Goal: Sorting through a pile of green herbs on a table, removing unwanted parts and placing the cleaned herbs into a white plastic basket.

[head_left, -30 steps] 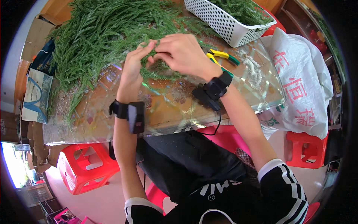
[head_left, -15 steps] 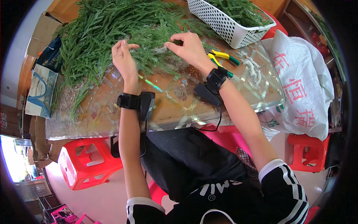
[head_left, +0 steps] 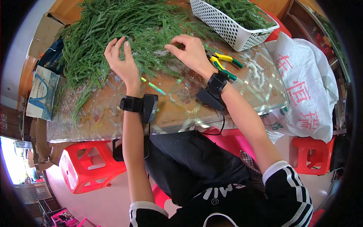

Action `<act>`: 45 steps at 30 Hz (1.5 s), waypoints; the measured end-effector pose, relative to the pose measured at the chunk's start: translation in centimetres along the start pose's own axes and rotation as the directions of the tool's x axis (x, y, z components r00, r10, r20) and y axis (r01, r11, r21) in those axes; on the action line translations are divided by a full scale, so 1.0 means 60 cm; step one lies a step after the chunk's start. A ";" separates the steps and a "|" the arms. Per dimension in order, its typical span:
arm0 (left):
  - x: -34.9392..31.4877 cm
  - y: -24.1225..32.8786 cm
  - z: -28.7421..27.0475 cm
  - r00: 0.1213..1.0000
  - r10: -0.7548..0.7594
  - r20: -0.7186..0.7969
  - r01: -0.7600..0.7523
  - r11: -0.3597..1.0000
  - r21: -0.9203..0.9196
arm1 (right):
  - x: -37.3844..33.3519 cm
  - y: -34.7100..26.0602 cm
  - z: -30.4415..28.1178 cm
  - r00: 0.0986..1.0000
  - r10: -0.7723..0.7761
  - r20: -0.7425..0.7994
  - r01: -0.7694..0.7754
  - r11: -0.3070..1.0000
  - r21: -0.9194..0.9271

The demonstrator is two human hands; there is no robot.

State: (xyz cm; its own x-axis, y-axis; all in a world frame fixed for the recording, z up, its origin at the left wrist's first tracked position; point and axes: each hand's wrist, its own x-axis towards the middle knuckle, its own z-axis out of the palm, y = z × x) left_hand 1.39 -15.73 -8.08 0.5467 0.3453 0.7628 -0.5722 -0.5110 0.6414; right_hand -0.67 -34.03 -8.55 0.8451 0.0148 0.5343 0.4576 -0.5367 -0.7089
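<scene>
While we sorted the green sprigs [head_left: 124, 26] heaped upper left on the counter [head_left: 174, 109], our left hand [head_left: 121, 62] lay spread and released; our right hand [head_left: 189, 51] pinched one sprig. Best practice, we judged: separate single stems before lifting.
</scene>
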 end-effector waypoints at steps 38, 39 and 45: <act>-0.029 0.015 0.024 0.799 0.121 0.589 -0.004 0.981 -0.196 | 0.003 0.006 0.002 0.959 -0.255 -0.121 0.263 0.964 0.047; -0.030 0.015 0.024 0.809 0.099 0.579 0.032 0.977 -0.212 | 0.003 0.005 0.002 0.959 -0.256 -0.122 0.263 0.964 0.046; -0.028 0.019 0.023 0.848 0.022 0.530 0.132 0.959 -0.252 | 0.002 -0.001 0.005 0.917 -0.360 -0.175 0.377 0.922 0.081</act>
State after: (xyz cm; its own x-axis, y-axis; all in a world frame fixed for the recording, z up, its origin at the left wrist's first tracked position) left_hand 0.65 -17.97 -8.75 0.7748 -0.1361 0.6174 -0.6301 -0.2461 0.7364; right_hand -0.48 -33.75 -8.60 0.5617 0.0587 0.8253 0.7636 -0.4208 -0.4898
